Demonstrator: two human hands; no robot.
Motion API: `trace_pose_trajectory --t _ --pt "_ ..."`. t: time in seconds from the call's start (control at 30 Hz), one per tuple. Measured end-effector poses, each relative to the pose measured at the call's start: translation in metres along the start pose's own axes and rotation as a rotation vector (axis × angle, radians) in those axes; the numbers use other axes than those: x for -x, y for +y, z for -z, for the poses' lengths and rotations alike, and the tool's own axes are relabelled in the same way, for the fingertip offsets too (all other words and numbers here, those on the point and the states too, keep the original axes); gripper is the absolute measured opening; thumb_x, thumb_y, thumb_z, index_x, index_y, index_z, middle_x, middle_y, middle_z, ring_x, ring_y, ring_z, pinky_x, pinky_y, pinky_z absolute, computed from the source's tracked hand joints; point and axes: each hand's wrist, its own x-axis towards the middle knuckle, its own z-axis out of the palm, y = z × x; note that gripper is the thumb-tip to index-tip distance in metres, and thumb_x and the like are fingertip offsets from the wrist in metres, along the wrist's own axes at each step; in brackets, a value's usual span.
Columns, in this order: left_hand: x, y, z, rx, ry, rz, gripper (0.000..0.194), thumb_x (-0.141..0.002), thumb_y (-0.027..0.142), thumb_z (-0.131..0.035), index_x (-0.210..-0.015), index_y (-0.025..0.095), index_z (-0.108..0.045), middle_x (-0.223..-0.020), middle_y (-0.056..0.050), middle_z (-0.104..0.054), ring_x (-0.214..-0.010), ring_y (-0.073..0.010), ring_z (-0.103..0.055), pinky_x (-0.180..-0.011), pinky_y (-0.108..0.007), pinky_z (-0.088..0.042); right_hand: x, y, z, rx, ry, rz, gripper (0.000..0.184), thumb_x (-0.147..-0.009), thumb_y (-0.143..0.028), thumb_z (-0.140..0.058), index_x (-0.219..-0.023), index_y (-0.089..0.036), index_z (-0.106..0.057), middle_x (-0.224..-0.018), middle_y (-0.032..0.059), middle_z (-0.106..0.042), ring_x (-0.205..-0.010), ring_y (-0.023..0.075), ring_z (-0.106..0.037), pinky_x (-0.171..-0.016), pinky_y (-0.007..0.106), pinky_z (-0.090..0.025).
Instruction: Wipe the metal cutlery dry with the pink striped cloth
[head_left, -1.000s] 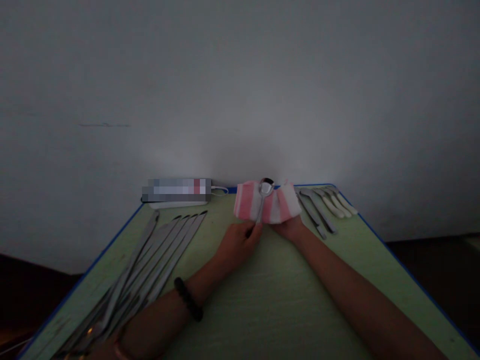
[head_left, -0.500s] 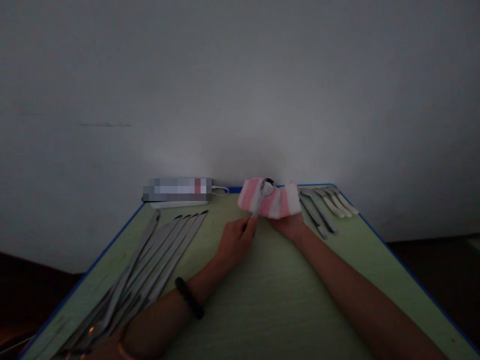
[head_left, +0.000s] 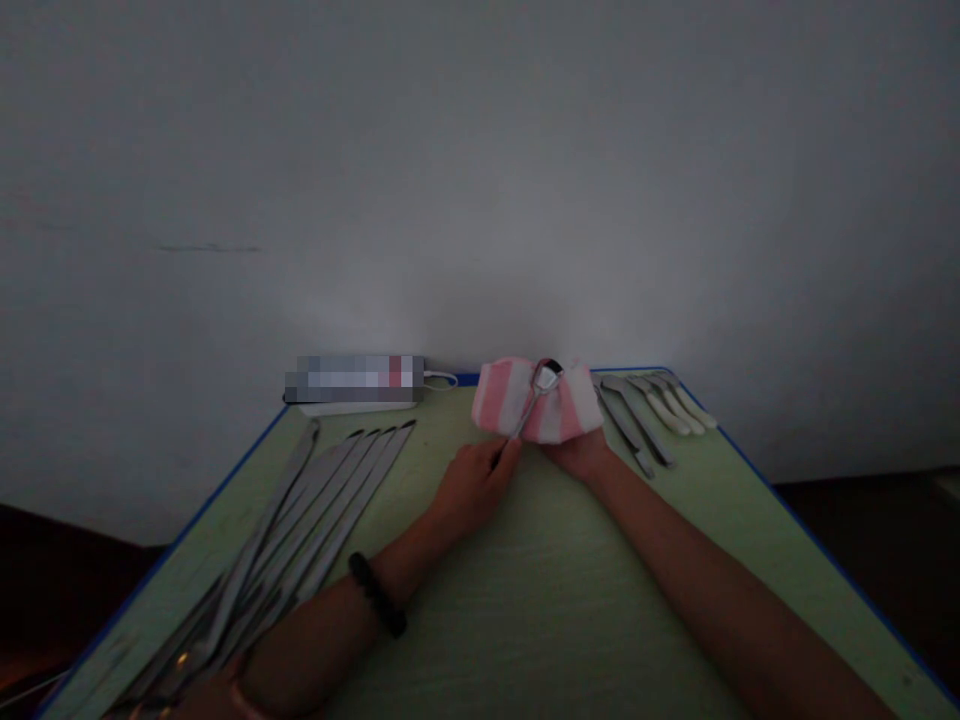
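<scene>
My left hand [head_left: 474, 487] grips the handle of a metal spoon [head_left: 541, 385] whose bowl points away from me. My right hand [head_left: 579, 456] holds a pink and white striped cloth [head_left: 508, 402] bunched around the spoon's neck, the cloth hiding most of the fingers. Both hands hover low over the far middle of the green table [head_left: 547, 600]. A dark bead bracelet [head_left: 377, 596] sits on my left wrist.
Several long metal utensils [head_left: 322, 505] lie fanned out on the left of the table. A row of spoons and white-handled cutlery [head_left: 651, 410] lies at the far right. A white box [head_left: 352, 385] rests against the grey wall. The table has a blue edge.
The spoon's bowl has shifted a little to the right against the cloth, and the cloth has been bunched closer around it. Both arms stay in place.
</scene>
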Motion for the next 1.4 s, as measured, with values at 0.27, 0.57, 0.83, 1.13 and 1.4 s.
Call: trace_pose_trajectory --t 0.27,0.57,0.83,1.13,1.4 --pt "-0.005 -0.003 0.0 0.045 0.071 0.068 0.039 -0.089 0.041 -0.026 -0.06 0.021 -0.043 -0.048 0.004 -0.042 -0.048 -0.0133 -0.045 -0.049 -0.024 -0.031 0.002 0.0 0.004 0.03 0.032 -0.12 0.064 -0.088 -0.061 -0.015 -0.114 -0.019 -0.056 -0.108 0.0044 -0.067 -0.101 0.0181 -0.061 -0.097 0.037 -0.043" --pt "-0.004 -0.001 0.002 0.011 -0.04 0.015 0.04 -0.087 0.041 -0.03 -0.058 0.019 -0.047 -0.052 0.003 -0.047 -0.053 -0.0147 -0.048 -0.054 -0.025 -0.033 0.0 0.002 0.004 0.034 0.027 -0.103 0.065 -0.089 -0.059 -0.013 -0.112 -0.018 -0.058 -0.103 0.0054 -0.068 -0.098 0.0174 -0.062 -0.092 0.034 -0.046" --pt "-0.003 -0.004 0.002 -0.03 -0.118 -0.025 0.042 -0.09 0.04 -0.027 -0.061 0.02 -0.049 -0.055 0.002 -0.05 -0.057 -0.0158 -0.051 -0.057 -0.026 -0.034 0.001 0.001 0.0 0.064 0.022 -0.128 0.063 -0.088 -0.06 -0.017 -0.113 -0.018 -0.058 -0.101 0.0056 -0.069 -0.095 0.0176 -0.063 -0.088 0.035 -0.048" --pt "-0.002 -0.004 0.002 -0.059 -0.165 -0.053 0.043 -0.092 0.041 -0.027 -0.061 0.02 -0.046 -0.056 0.003 -0.048 -0.056 -0.0149 -0.047 -0.056 -0.025 -0.031 0.001 0.002 -0.006 0.056 -0.003 -0.098 0.051 -0.088 -0.057 -0.023 -0.103 -0.025 -0.06 -0.102 0.0027 -0.068 -0.098 0.0167 -0.061 -0.091 0.037 -0.046" --pt "-0.003 -0.005 0.001 0.009 -0.139 -0.028 0.044 -0.091 0.043 -0.027 -0.059 0.02 -0.045 -0.055 0.003 -0.047 -0.055 -0.0144 -0.047 -0.054 -0.025 -0.031 0.001 0.002 -0.008 0.078 -0.003 -0.091 0.051 -0.088 -0.056 -0.021 -0.1 -0.028 -0.061 -0.097 0.0013 -0.069 -0.098 0.0176 -0.061 -0.092 0.039 -0.046"
